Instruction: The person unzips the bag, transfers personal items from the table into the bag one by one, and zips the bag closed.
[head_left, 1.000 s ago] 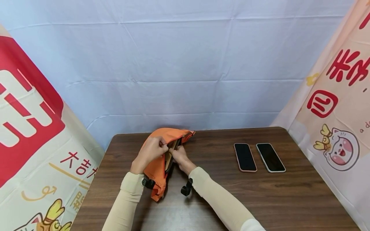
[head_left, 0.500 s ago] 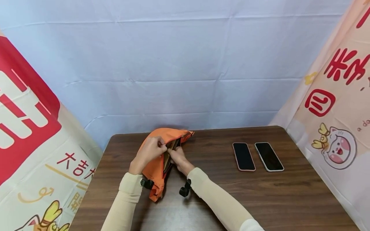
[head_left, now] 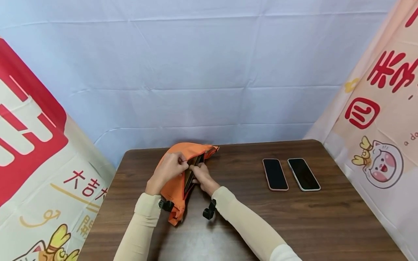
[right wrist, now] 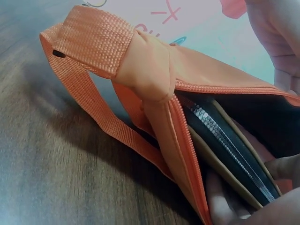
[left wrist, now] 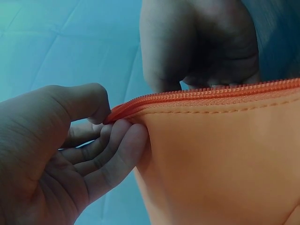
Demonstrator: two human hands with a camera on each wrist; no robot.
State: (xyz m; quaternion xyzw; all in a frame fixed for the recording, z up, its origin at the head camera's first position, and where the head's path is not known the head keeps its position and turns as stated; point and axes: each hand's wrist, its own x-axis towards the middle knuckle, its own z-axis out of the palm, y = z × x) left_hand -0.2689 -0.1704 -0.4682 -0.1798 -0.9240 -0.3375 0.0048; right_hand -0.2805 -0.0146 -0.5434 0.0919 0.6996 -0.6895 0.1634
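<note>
An orange bag (head_left: pixel 174 188) lies slantwise near the table's back left, its zipped mouth spread apart. My left hand (head_left: pixel 168 168) pinches the zipper edge (left wrist: pixel 183 96) between thumb and fingers, as the left wrist view shows. My right hand (head_left: pixel 203 177) reaches into the mouth and grips a tan-and-black zippered pouch (right wrist: pixel 225 145), thumb on one side and fingers on the other. The pouch's silver zipper faces up, and its lower part is hidden inside the bag. An orange webbing strap (right wrist: pixel 96 40) loops out at the bag's near end.
Two phones lie side by side on the right of the wooden table (head_left: pixel 241 163): one pink-edged phone (head_left: pixel 275 174) and one white-edged phone (head_left: pixel 304 174). A pale cloth (head_left: pixel 196 72) hangs behind, with printed cloths at both sides.
Less of the tan pouch shows at the bag's mouth, where it sits slightly deeper. Both hands keep their holds with little movement. The head view has shifted slightly; the phones stay put.
</note>
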